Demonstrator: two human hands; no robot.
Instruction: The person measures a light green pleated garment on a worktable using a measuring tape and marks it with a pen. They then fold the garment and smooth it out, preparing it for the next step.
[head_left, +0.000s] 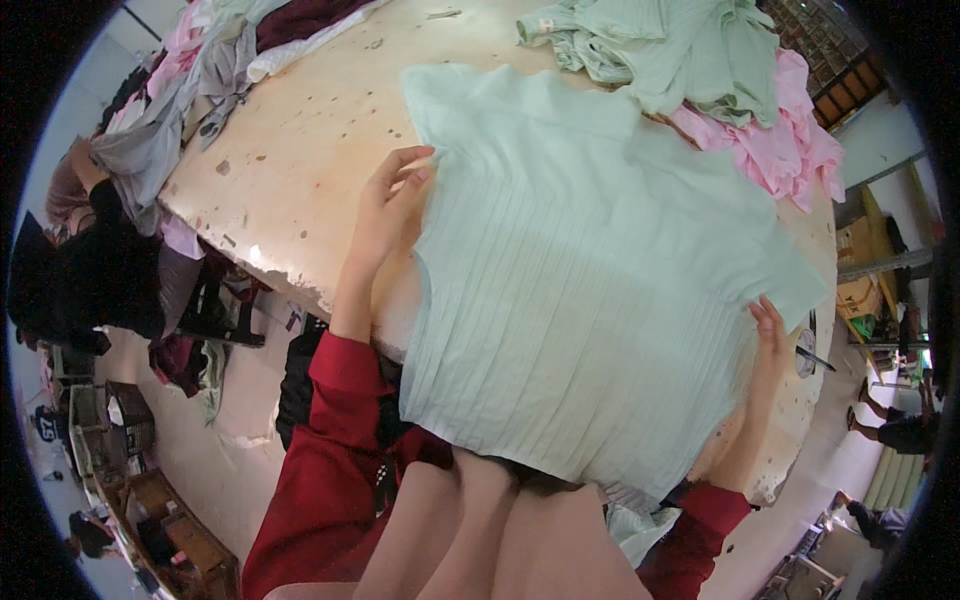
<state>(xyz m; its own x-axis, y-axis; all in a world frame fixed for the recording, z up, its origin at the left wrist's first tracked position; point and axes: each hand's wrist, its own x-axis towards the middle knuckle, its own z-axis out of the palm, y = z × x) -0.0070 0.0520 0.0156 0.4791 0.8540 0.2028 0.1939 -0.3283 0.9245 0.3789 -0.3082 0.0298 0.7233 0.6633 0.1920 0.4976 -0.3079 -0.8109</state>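
Observation:
A pale green pleated garment [590, 270], like a short-sleeved top, lies spread before me with its lower edge hanging toward my lap. At its left side, my left hand [393, 200] is closed, pinching the cloth edge below the left sleeve between thumb and fingers. My right hand [768, 335] holds the opposite edge below the right sleeve, fingertips on top of the cloth; its thumb is hidden. Fine pleats run down the body, and the upper part is slightly rumpled.
The worn table [290, 150] has chipped edges. Green garments [680, 50] and pink cloth [790, 140] are heaped at the far right, mixed clothes [215, 70] at the far left. A dark pointed tool [815, 357] lies beside my right hand. Another person [100, 250] is at the left.

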